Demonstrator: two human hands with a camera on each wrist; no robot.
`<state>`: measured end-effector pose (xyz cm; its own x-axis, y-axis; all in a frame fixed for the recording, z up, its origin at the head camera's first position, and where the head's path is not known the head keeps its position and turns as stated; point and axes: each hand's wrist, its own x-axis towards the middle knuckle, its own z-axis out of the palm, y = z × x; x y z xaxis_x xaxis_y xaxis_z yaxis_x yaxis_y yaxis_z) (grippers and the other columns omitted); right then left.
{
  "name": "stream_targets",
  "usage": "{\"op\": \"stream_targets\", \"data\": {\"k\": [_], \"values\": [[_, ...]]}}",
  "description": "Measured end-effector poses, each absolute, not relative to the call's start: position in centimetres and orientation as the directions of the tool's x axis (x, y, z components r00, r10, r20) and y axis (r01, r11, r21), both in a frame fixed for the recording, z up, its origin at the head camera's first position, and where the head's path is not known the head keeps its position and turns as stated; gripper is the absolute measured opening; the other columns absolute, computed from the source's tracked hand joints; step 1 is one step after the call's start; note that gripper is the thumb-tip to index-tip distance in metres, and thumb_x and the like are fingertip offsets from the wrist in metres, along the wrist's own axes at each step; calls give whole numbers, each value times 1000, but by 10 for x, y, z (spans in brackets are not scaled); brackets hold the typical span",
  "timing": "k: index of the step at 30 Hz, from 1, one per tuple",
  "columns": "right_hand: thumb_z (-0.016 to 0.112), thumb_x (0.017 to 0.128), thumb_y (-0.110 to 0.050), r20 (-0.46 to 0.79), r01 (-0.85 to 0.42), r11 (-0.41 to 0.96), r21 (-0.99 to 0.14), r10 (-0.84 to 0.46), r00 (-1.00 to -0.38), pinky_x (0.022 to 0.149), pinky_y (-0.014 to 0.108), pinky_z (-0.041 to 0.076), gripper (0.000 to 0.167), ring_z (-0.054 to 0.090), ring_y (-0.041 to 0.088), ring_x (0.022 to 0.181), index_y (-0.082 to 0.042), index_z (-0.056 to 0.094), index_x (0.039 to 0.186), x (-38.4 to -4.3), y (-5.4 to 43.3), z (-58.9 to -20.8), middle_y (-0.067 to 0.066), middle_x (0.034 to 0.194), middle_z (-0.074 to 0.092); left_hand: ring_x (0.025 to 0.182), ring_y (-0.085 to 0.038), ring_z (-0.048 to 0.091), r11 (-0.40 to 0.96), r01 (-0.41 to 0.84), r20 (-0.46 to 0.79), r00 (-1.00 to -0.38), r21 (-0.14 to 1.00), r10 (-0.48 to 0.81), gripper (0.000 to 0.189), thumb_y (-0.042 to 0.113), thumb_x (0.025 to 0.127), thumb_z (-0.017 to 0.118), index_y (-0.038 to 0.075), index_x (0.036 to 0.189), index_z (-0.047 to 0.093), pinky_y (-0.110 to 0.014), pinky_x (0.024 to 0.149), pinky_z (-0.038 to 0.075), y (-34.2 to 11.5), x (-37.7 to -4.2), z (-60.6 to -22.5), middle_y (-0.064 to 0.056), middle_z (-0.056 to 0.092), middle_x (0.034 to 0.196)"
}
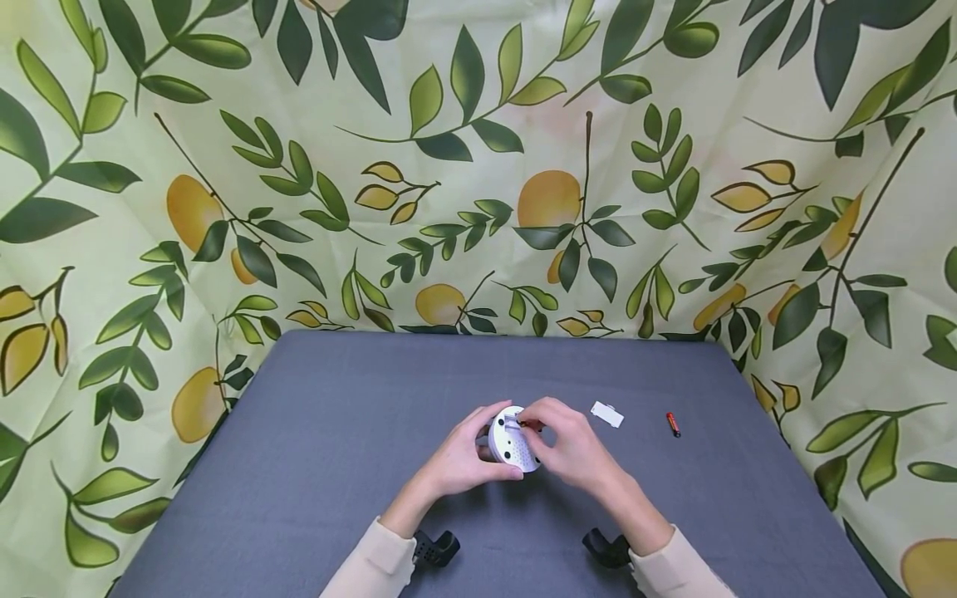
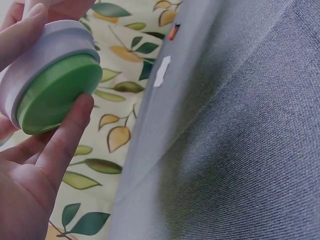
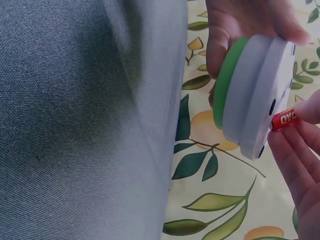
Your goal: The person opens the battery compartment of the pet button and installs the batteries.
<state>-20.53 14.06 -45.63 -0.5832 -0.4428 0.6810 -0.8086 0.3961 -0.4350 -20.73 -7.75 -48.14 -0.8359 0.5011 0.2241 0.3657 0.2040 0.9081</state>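
Observation:
My left hand (image 1: 462,458) grips a round white device (image 1: 514,455) by its edges and holds it up above the table. Its perforated underside, with black feet and a battery compartment, faces me in the head view; the green domed side (image 2: 60,95) shows in the left wrist view, fingers resting against it. Between thumb and fingers, my right hand (image 1: 570,444) pinches a red battery (image 3: 284,119). One end of that battery is right at the device's underside in the right wrist view. The fingers partly cover the compartment in the head view.
On the grey table (image 1: 359,415), a small white battery cover (image 1: 607,414) lies to the right of the hands. Farther right is a second red battery (image 1: 674,424). A leaf-and-fruit patterned cloth (image 1: 478,208) rises behind the table and along its sides.

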Motion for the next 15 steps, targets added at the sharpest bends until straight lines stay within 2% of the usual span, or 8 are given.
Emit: {"op": "stream_targets", "data": {"k": [8,15], "values": [[81,78,9,691,-824,414,-387,-462,-556,75,23,56,30,62,12,87,-8,73,101,-206,138,-459,-2,97,69,116,-17,59,218,377,225,-831,900,509,90,27,77,92,22,153,44,-25,87,57,-78,-206,-481,2,54,135],[79,79,7,692,-836,445,-321,-493,-528,77,33,58,26,64,15,92,-8,75,100,-206,135,-457,-3,98,70,117,-18,59,218,387,232,-827,896,512,90,27,77,92,21,153,44,-26,87,57,-77,-205,-480,1,54,137]]}}
